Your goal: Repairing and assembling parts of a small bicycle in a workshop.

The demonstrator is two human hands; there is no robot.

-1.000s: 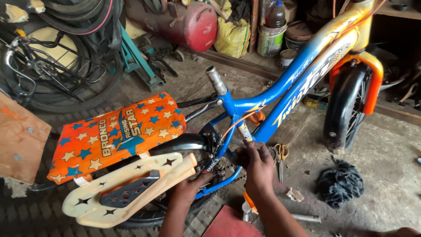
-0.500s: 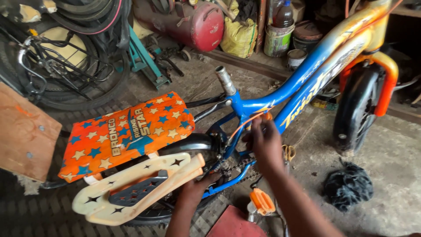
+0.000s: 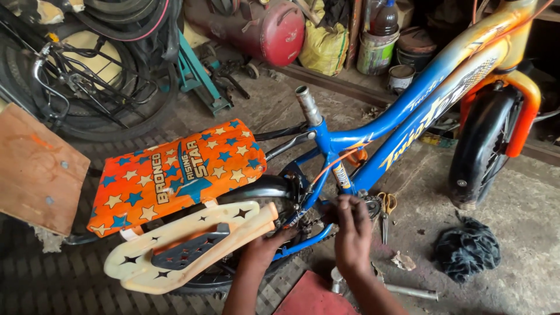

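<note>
Your left hand (image 3: 265, 248) sits at lower centre, fingers curled against the chain stay of the blue frame (image 3: 402, 125), just beside the rear tyre (image 3: 256, 189). Your right hand (image 3: 353, 233) rests on the crank area, fingers bunched; what they pinch cannot be told. Scissors (image 3: 385, 207) lie just right of it. Open floor lies at right, up to the rag (image 3: 466, 248). The orange carrier (image 3: 175, 172) crowds the left.

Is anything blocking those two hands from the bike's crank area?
Nothing visible does. The right hand already rests on the crank area, and the left hand touches the blue frame beside the rear tyre.
</note>
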